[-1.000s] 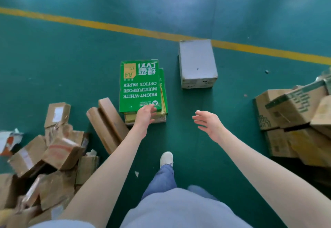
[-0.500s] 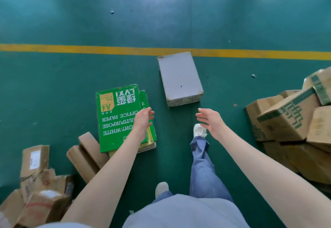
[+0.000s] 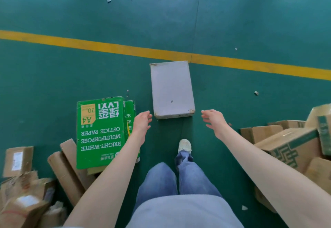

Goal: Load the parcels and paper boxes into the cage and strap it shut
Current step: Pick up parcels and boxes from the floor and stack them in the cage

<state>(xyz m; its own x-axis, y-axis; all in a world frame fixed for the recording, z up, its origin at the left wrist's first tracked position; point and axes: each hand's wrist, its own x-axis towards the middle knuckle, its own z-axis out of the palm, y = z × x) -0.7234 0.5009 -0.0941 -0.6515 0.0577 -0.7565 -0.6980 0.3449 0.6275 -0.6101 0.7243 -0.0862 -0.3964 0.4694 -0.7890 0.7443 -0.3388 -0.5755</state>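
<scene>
One grey paper box (image 3: 172, 90) lies flat on the green floor (image 3: 53, 75), its far end touching the yellow line (image 3: 89, 44). The left hand (image 3: 142, 123) and right hand (image 3: 214, 120) hang at either side of its near end, fingers loosely spread, holding nothing. To the left, two green office paper boxes (image 3: 100, 131) are stacked, and two long brown cartons (image 3: 66, 170) lean beside them. Small parcels (image 3: 18, 159) are heaped near left, and larger cardboard boxes (image 3: 290, 143) right; their counts are unclear.

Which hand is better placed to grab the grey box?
Left, narrowly: the left hand is open with fingertips almost at the near corner of the grey box; the right hand, also open, sits slightly farther off.
</scene>
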